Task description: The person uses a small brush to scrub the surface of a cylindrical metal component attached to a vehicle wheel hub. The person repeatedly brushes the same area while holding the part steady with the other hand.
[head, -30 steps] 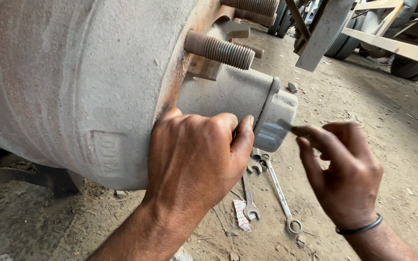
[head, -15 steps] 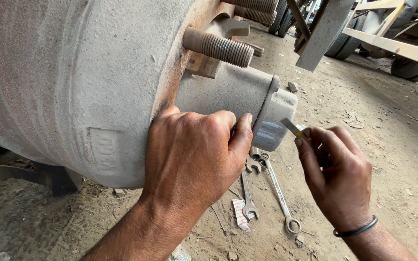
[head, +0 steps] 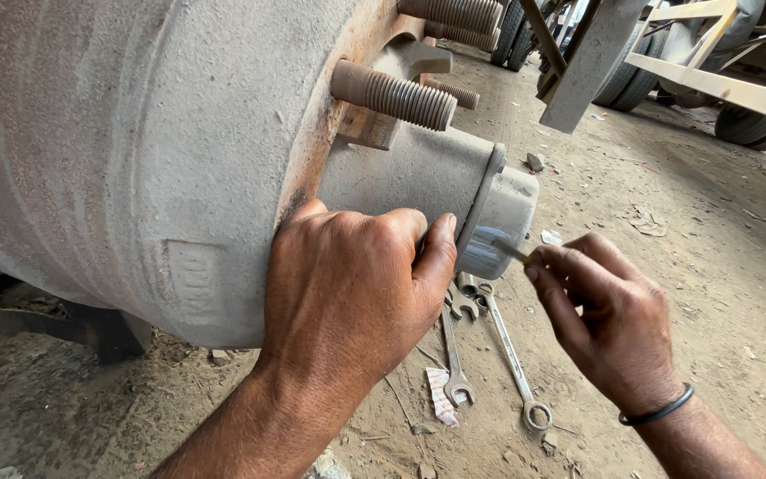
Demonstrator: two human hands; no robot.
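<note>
**Head view: two hands at a hub cap**

Head camera looks down on a big grey brake drum (head: 117,151) lying on dusty ground (head: 711,266). Rusty threaded studs (head: 394,93) stick out of its reddish flange. From the centre of the drum a grey hub (head: 401,173) juts out and ends in a rounded metal cap (head: 500,222).

Left hand (head: 352,288) lies against the underside of the hub, palm on the metal, fingers (head: 436,257) curled up over the seam where the cap meets the hub; it presses and grips the hub rather than lifting anything loose. Right hand (head: 609,324), with a dark band (head: 658,412) on its wrist, is clenched around a thin flat metal tool (head: 511,253). Only the tip of the tool shows beyond the fingers, and it touches the lower edge of the cap.

Below the cap, between the two hands, two wrenches (head: 485,341) lie side by side in the dirt, with a scrap of red-and-white paper (head: 441,395) just beside them. Truck tyres (head: 755,129) and a metal frame (head: 711,80) stand well behind.
</note>
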